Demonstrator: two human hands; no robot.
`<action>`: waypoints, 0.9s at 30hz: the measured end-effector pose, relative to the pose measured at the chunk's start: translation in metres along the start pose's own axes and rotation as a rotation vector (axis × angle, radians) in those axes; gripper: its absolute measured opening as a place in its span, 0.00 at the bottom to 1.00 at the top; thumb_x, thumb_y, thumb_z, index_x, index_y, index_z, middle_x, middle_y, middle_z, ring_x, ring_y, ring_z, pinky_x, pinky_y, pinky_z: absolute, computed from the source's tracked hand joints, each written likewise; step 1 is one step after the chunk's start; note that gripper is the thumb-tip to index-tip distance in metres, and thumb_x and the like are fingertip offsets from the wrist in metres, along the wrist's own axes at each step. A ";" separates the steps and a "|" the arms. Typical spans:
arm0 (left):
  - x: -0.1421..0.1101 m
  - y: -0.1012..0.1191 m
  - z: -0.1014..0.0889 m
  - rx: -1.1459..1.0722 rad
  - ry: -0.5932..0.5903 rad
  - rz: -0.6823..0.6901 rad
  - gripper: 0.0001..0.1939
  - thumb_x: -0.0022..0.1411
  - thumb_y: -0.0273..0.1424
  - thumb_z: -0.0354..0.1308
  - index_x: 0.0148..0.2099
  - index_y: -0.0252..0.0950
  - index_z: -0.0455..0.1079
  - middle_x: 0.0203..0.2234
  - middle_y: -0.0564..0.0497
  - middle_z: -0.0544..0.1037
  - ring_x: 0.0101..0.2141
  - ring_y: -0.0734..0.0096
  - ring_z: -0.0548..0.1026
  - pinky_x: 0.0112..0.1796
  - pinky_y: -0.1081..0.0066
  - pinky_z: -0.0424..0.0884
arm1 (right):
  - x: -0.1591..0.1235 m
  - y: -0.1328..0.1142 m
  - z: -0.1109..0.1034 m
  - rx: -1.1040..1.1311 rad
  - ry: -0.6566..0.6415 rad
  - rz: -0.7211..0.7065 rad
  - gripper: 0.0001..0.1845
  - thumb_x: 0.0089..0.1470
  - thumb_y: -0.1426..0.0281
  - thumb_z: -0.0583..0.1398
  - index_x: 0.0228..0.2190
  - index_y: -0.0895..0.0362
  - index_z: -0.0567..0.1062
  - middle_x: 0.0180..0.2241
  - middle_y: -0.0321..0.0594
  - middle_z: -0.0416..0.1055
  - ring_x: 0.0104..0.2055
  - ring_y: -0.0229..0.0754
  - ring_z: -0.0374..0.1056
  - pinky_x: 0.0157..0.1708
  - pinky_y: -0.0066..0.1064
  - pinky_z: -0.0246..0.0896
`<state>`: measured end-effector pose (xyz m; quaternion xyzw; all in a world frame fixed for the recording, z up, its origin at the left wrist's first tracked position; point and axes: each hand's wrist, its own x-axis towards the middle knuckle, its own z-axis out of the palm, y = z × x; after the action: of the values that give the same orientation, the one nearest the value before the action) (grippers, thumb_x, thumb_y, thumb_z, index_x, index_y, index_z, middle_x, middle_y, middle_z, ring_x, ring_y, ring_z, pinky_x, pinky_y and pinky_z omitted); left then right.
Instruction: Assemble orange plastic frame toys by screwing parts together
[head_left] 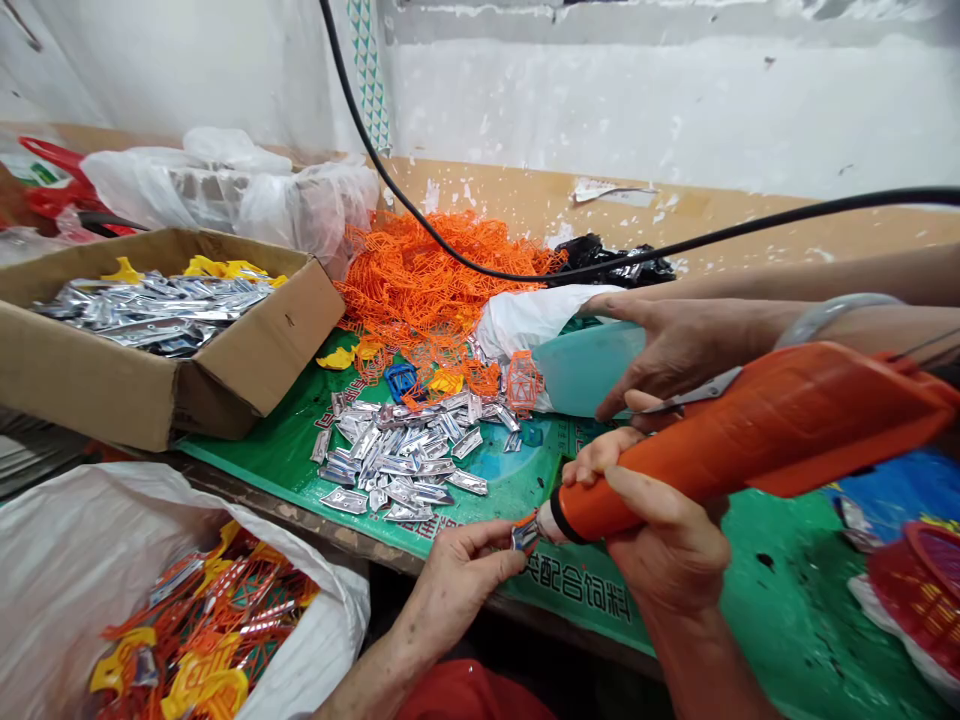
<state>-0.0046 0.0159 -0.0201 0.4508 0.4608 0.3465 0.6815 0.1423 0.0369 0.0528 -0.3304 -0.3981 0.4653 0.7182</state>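
My left hand point(461, 590) is nearly closed, thumb and fingers pinching a small silver piece point(524, 535) with a bit of orange at its edge. My right hand point(667, 550) is shut around a chunky orange handheld tool point(750, 430), fingers wrapped on the body, its white tip point(547, 522) right by the silver piece. Can't tell exactly what kind of tool it is.

A co-worker's hand point(675, 350) comes in from the right, above my tool, beside a pale teal plastic sheet point(589, 370). Scissors point(694, 395) show there, partly hidden; can't tell if that hand holds them.

Loose silver pieces point(397, 455) lie in a pile on a green printed sheet point(285, 460) on the desk. Behind them is a heap of orange plastic mesh point(427, 280). A cardboard box point(247, 370) on the left holds more silver pieces point(150, 310). Below it, a white sack point(90, 590) holds orange and yellow plastic bits point(202, 640). A red basket point(922, 590) sits at lower right.
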 end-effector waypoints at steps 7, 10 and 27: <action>0.000 -0.002 0.003 -0.148 -0.001 -0.056 0.16 0.48 0.34 0.64 0.40 0.36 0.80 0.32 0.50 0.82 0.36 0.63 0.72 0.39 0.69 0.60 | -0.001 0.000 0.001 -0.013 -0.013 -0.010 0.24 0.43 0.73 0.64 0.44 0.49 0.67 0.22 0.30 0.68 0.25 0.39 0.64 0.29 0.35 0.63; 0.000 -0.005 0.002 -0.155 0.005 -0.067 0.16 0.48 0.34 0.65 0.41 0.36 0.80 0.33 0.49 0.82 0.37 0.61 0.74 0.41 0.68 0.61 | -0.003 0.000 0.001 -0.020 -0.012 0.007 0.22 0.42 0.72 0.64 0.42 0.49 0.68 0.22 0.30 0.67 0.25 0.39 0.64 0.29 0.35 0.63; -0.002 -0.003 0.002 -0.158 0.005 -0.083 0.14 0.46 0.34 0.64 0.36 0.33 0.81 0.32 0.46 0.83 0.38 0.57 0.75 0.43 0.65 0.63 | -0.007 0.003 -0.001 -0.043 -0.050 -0.007 0.17 0.42 0.72 0.65 0.37 0.51 0.70 0.23 0.30 0.67 0.25 0.37 0.65 0.29 0.34 0.63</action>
<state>-0.0032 0.0127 -0.0218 0.3752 0.4520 0.3545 0.7275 0.1402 0.0312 0.0484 -0.3327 -0.4271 0.4623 0.7023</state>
